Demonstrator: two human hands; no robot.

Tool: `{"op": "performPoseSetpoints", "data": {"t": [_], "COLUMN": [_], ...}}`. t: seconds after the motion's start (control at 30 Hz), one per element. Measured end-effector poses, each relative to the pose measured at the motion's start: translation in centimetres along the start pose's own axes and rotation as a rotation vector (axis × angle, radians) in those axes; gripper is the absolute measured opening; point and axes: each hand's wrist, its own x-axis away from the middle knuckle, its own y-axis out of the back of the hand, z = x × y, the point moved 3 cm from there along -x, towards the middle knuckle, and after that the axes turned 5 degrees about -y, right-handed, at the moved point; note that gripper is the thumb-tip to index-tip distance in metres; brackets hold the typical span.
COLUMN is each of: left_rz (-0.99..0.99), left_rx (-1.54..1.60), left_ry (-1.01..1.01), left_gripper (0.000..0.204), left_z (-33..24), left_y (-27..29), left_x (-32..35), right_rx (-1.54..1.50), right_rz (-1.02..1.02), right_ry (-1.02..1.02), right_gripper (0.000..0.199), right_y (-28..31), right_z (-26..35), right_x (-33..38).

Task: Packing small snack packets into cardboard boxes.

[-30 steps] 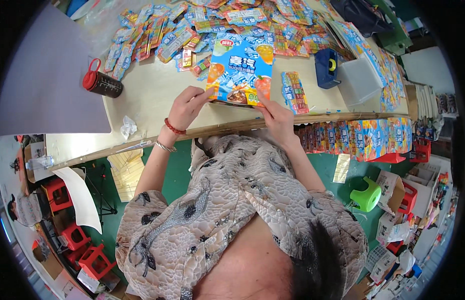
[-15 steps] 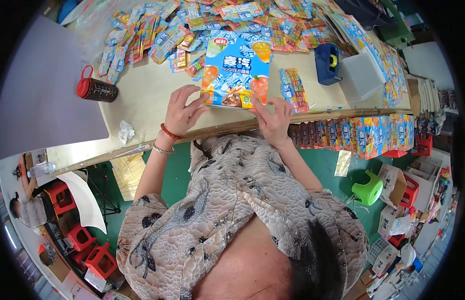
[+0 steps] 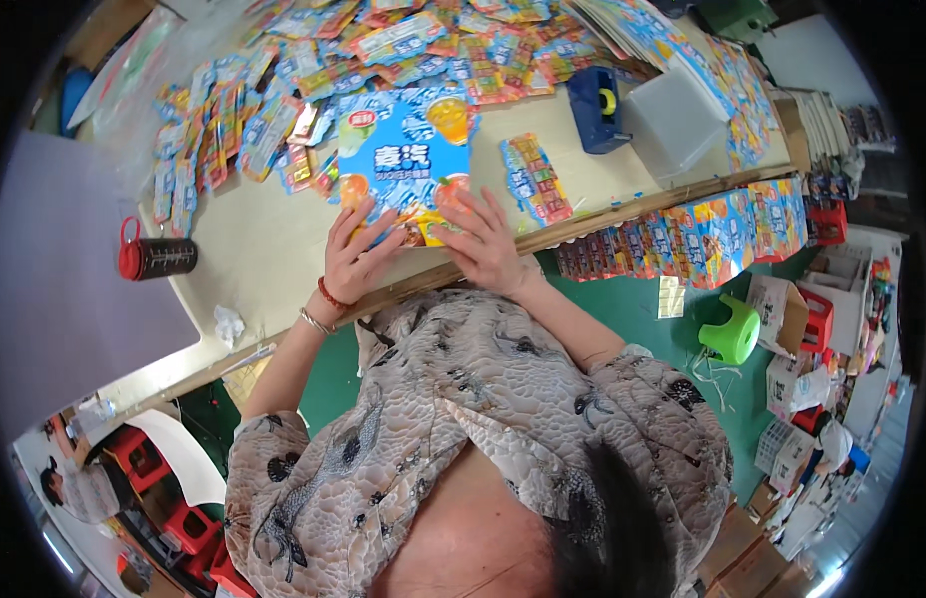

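A blue carton point(image 3: 403, 125) printed with drinks and fruit lies on the table near its front edge, directly before me. My left hand point(image 3: 357, 255) rests on the carton's lower left part, its fingers stretched out and apart. On the lower right part lie the extended fingers of my right hand point(image 3: 486, 245). Neither hand grips the carton; both press on its face, covering its near edge. Just right of the carton is a single blister candy pack point(image 3: 535, 179). Behind it spreads a heap of similar colourful candy packs point(image 3: 393, 42).
A blue tape dispenser point(image 3: 600, 112) and a translucent plastic bin point(image 3: 672, 125) stand at the right. To the left are a dark bottle with a red lid point(image 3: 164, 258) and a crumpled tissue point(image 3: 228, 325). Printed cartons point(image 3: 722, 239) line up beyond the table's front edge, near a green stool point(image 3: 732, 329).
The whole view has shifted, so the table and carton appear further left and lower. My hands went from holding the carton's near edge with bent fingers to lying flatter on its face.
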Motion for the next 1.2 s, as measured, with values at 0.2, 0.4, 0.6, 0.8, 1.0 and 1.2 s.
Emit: {"op": "performPoseSetpoints", "data": {"t": [0.2, 0.4, 0.6, 0.8, 1.0, 1.2], "left_rz": [-0.035, -0.046, 0.005, 0.007, 0.004, -0.001], "left_rx": [-0.109, -0.167, -0.156, -0.157, -0.143, -0.143], "left_ry": [0.172, 0.229, 0.222, 0.228, 0.249, 0.26], "left_gripper": [0.028, 0.03, 0.033, 0.036, 0.037, 0.035], "left_z": [-3.3, -5.5, -5.2, -5.2, -5.2, -5.2], "left_y": [-0.8, -2.6, -2.6, -2.5, -2.7, -2.9], "left_x": [-0.4, -3.1, -2.9, -2.9, -2.7, -2.6], "right_rx": [0.149, 0.532, 0.132, 0.103, -0.078, -0.47], "right_rz": [-0.646, -0.31, -0.25, -0.254, -0.31, -0.512], "right_ry": [-0.461, -0.879, -1.048, -1.102, -1.057, -1.04], "right_gripper": [0.018, 0.03, 0.045, 0.041, 0.037, 0.017], "right_y": [9.2, 17.6, 17.3, 17.1, 16.4, 16.9], "right_z": [-6.3, -19.7, -20.0, -20.8, -21.4, -17.5], "right_x": [-1.7, -1.3, -1.5, -1.4, -0.9, 1.2]}}
